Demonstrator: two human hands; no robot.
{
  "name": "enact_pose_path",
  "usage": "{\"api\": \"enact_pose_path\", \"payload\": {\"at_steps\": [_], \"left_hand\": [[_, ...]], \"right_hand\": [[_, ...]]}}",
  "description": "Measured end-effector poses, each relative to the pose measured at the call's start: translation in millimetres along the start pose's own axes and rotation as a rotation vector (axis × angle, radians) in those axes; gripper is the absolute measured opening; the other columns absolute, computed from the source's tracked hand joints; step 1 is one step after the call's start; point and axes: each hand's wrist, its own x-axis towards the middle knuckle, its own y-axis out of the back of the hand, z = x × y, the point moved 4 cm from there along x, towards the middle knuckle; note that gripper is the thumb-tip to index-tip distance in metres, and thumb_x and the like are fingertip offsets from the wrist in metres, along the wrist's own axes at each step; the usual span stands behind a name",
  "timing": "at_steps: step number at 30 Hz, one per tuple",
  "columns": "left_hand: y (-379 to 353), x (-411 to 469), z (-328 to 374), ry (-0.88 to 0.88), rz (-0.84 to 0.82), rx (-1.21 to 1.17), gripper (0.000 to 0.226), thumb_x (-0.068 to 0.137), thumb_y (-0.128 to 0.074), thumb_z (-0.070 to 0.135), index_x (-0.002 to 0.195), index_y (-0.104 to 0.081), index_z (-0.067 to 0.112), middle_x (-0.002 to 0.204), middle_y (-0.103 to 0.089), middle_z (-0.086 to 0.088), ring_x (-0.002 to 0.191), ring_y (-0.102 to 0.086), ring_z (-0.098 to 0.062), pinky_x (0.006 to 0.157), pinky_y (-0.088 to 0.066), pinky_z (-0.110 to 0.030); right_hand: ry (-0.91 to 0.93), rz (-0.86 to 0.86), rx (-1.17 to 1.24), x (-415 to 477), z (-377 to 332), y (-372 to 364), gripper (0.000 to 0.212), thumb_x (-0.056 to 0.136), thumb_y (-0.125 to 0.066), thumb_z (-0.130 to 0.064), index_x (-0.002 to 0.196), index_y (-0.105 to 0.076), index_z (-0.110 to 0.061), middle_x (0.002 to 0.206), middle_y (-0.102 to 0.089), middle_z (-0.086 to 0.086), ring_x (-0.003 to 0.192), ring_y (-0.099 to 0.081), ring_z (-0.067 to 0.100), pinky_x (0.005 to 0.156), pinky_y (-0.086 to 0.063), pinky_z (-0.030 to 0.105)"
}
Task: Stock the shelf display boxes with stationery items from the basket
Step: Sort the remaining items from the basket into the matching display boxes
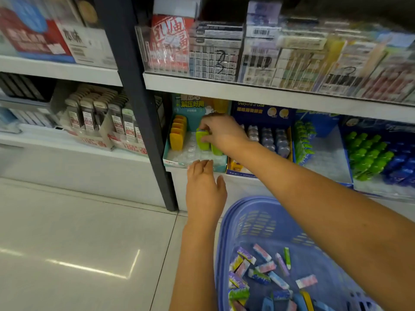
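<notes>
A teal display box (171,160) sits on the lower shelf, with a row of yellow items (177,133) at its left and bare clear slots in the middle. My right hand (221,131) reaches into this box and pinches a green item (201,140) standing upright in a slot; another green one (216,150) stands just in front of it. At the box's front edge my left hand (204,189) hovers flat, fingers together, holding nothing. The purple basket (249,209) at the bottom right holds several small wrapped stationery pieces (262,268).
A dark blue display box (262,113) with clear-packed items stands right of the teal one, then boxes with green and blue items (368,153). A black upright post (143,108) borders the shelf on the left. Pale floor tiles (78,243) spread at the lower left.
</notes>
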Motion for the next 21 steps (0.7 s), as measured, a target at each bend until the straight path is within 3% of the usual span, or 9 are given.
{"api": "enact_pose_path", "payload": {"at_steps": [6,12,21], "left_hand": [[1,1,1,-0.002,0.000,-0.004,0.049,0.095,-0.050,0.022,0.141,-0.041,0.008,0.143,-0.041,-0.006,0.139,-0.023,-0.018,0.112,-0.020,-0.024],[7,16,2,-0.010,-0.062,0.040,0.042,0.093,-0.053,0.022,0.132,-0.050,0.006,0.135,-0.050,-0.009,0.130,-0.034,-0.022,0.101,-0.033,-0.029],[7,20,1,-0.032,-0.112,0.109,0.043,0.094,-0.051,0.024,0.133,-0.050,0.007,0.134,-0.051,-0.009,0.129,-0.034,-0.024,0.102,-0.033,-0.030]], "right_hand": [[-0.018,0.097,-0.014,-7,-2,5,0.031,0.085,-0.067,-0.024,0.113,-0.060,-0.014,0.113,-0.065,0.009,0.100,-0.061,0.028,0.079,-0.046,0.031],[-0.033,0.030,-0.116,-4,-9,7,0.026,0.086,-0.065,-0.020,0.110,-0.062,-0.012,0.111,-0.064,0.012,0.101,-0.059,0.030,0.082,-0.050,0.035],[0.004,0.002,-0.211,-4,-12,-1,0.029,0.093,-0.054,-0.019,0.119,-0.058,-0.007,0.120,-0.058,0.014,0.109,-0.056,0.031,0.085,-0.046,0.034]]}}
